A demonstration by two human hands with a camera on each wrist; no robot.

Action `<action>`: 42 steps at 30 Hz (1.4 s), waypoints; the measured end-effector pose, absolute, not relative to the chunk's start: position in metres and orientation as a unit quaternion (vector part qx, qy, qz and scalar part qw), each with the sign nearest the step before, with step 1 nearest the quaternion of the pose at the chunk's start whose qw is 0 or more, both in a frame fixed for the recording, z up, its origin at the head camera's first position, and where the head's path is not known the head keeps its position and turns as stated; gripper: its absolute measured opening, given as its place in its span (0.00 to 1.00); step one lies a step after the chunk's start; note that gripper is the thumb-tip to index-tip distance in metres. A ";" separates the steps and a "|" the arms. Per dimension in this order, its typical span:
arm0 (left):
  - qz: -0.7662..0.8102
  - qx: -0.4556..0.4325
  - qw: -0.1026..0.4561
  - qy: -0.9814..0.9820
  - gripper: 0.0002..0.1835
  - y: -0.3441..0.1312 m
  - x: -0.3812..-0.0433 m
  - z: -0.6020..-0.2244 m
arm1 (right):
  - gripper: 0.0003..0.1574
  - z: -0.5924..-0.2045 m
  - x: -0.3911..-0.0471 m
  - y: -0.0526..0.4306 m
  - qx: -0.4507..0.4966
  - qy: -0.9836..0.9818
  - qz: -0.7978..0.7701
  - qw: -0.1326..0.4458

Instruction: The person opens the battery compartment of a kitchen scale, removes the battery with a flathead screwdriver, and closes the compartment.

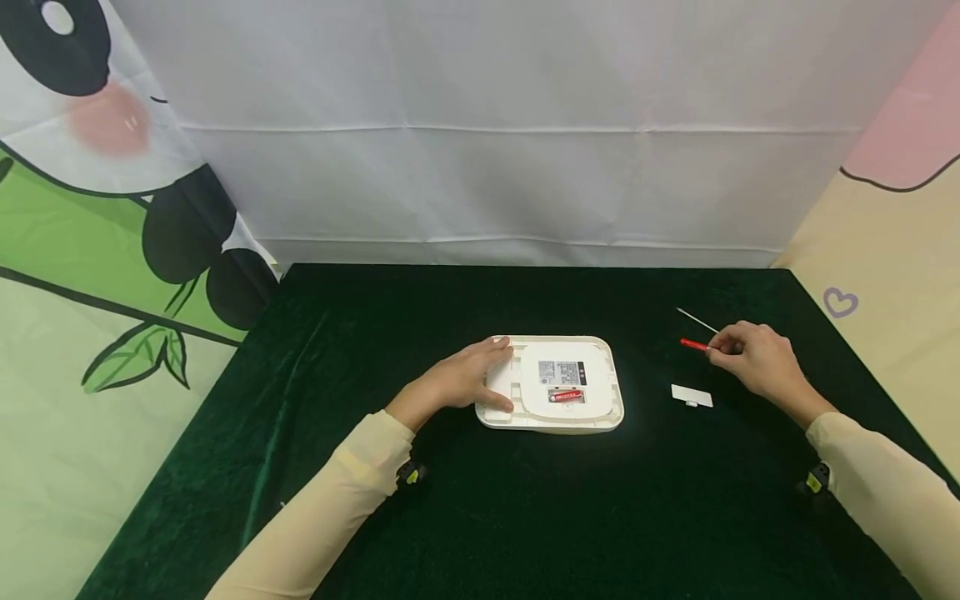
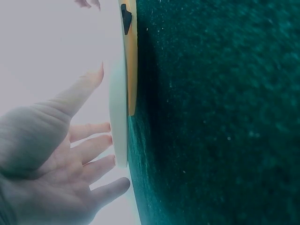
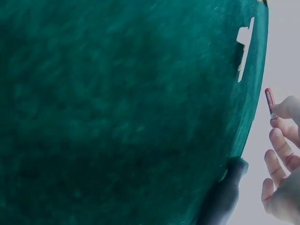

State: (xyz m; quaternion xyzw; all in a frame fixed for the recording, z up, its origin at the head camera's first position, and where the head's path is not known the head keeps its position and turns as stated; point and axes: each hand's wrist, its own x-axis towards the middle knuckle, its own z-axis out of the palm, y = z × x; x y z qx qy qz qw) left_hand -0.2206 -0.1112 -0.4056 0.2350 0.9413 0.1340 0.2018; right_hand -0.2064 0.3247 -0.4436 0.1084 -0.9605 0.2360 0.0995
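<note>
A white, rounded-corner device [image 1: 531, 422] lies on the cloth with its labelled back upward. One red battery [image 1: 566, 397] sits in its small uncovered compartment. My left hand [image 1: 472, 377] rests at the device's left end, thumb and fingers spread and fairly straight; the left wrist view shows fingertips touching the white edge [image 2: 119, 122]. Off to the right, my right hand [image 1: 757, 360] pinches another red battery [image 1: 693, 344] between thumb and forefinger, above the cloth. In the right wrist view this battery [image 3: 269, 99] points away from the fingertips, the other fingers loosely bent.
A small white battery cover [image 1: 692, 395] lies between the device and my right hand. Beside that hand a thin metal rod [image 1: 696, 320] runs partly out of sight behind it. Dark green cloth [image 1: 570, 517] covers the table, with a white curtain [image 1: 480, 183] behind.
</note>
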 end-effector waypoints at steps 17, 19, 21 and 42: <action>0.137 0.233 0.201 0.942 0.49 -0.113 -0.219 -0.404 | 0.05 -0.464 -0.200 0.331 0.125 -0.970 0.181 0.107; 0.138 0.233 0.202 0.941 0.49 -0.113 -0.219 -0.403 | 0.05 -0.464 -0.200 0.331 0.126 -0.969 0.181 0.108; 0.139 0.233 0.202 0.941 0.49 -0.113 -0.219 -0.403 | 0.05 -0.463 -0.200 0.332 0.129 -0.969 0.181 0.107; 0.142 0.232 0.204 0.941 0.49 -0.114 -0.218 -0.404 | 0.09 -0.422 -0.223 0.265 0.180 -0.967 0.157 0.092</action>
